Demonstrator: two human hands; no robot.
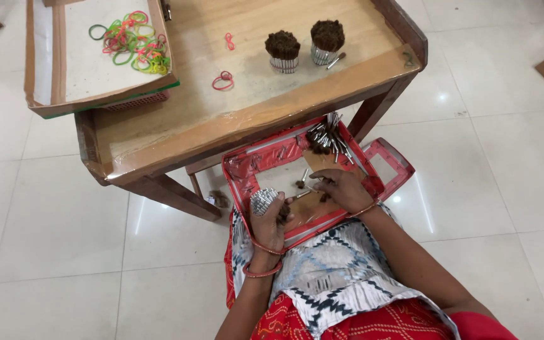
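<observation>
Floor: pale glossy tiles run all around you, with a low wooden table (247,119) ahead.
Lap: a red tray (240,170) rests on your knees, just under the table's front edge.
Left hand (268,217): your fingers are clenched around a bundle of small brushes (263,200), metal ends up.
Right hand (346,189): it lies in the tray, fingertips pinching one small brush (301,194) near the bundle.
Tray corner: a loose heap of brushes (328,140) sits at the far side.
Tabletop: two tied brush bundles (305,44) stand upright; rubber bands (135,41) fill a cardboard tray (45,69) at the left.
</observation>
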